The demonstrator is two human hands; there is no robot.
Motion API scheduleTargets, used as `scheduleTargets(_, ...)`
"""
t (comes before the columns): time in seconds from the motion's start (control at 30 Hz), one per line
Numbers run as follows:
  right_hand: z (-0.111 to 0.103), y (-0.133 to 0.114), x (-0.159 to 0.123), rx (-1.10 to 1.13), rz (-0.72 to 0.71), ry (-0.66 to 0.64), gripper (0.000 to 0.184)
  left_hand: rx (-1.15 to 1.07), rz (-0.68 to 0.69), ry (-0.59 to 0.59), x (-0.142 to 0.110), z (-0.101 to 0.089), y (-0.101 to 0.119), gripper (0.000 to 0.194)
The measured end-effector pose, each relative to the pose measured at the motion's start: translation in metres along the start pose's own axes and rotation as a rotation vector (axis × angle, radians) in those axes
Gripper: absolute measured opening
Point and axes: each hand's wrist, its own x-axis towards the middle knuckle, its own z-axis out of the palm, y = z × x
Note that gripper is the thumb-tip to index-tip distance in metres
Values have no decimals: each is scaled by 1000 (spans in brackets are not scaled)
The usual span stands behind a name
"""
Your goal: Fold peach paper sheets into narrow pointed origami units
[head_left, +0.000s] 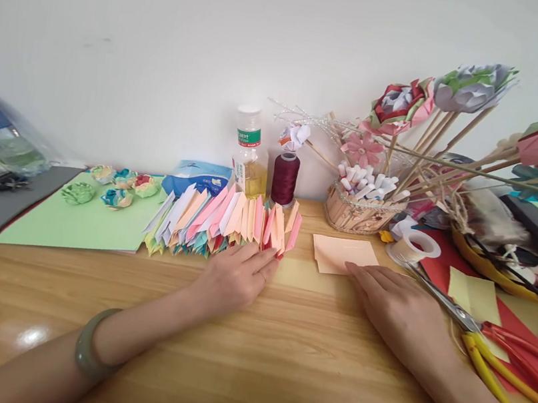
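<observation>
My left hand [236,276] lies palm down with its fingers stretched out, touching the right front end of a row of folded paper pieces [205,219]. These stand close together in pink, peach, white, green and other colours. To the right, my right hand [397,308] is also palm down, its fingers extended and its fingertips at the lower right edge of a peach paper sheet [342,254]. That sheet lies flat on the wooden table, apart from the row. Both thumbs are mostly hidden from view.
Several paper flowers [79,193] rest on green paper [67,229]. Behind stand a bottle [252,172], a dark red thread spool [285,178] and a basket [363,214]. Tape [414,246] and scissors [464,315] lie right. Stemmed paper flowers [475,87] lean above.
</observation>
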Motion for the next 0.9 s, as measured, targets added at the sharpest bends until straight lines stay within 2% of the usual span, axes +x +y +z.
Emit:
scheduleTargets(0.2,-6,-5,1,-27,21,132,23,-202,164,38,1,-10,17,12)
scheduleTargets(0.27,-14,-15,4,8,-46,169,18,-208,129,40,2,-16,26,15)
scheduleTargets(0.37,-24,-38,8,102,-234,172,20,-212,10,25,3,-22,39,33)
scheduleTargets(0.43,-27,-53,8,191,-312,168,23,-211,-57,1,2,-22,46,30)
scheduleTargets(0.5,-27,-63,7,291,-324,130,23,-206,-38,-23,0,-20,50,18)
scheduleTargets(0.6,-23,-64,5,388,-296,41,21,-236,-1,-60,-7,-15,53,14)
scheduleTargets(0.77,-21,-44,1,477,-259,-93,26,-240,-79,-125,-15,-12,53,16)
scheduleTargets(0.9,-21,-33,-4,506,-159,-154,25,-322,-164,-152,-12,-16,49,20)
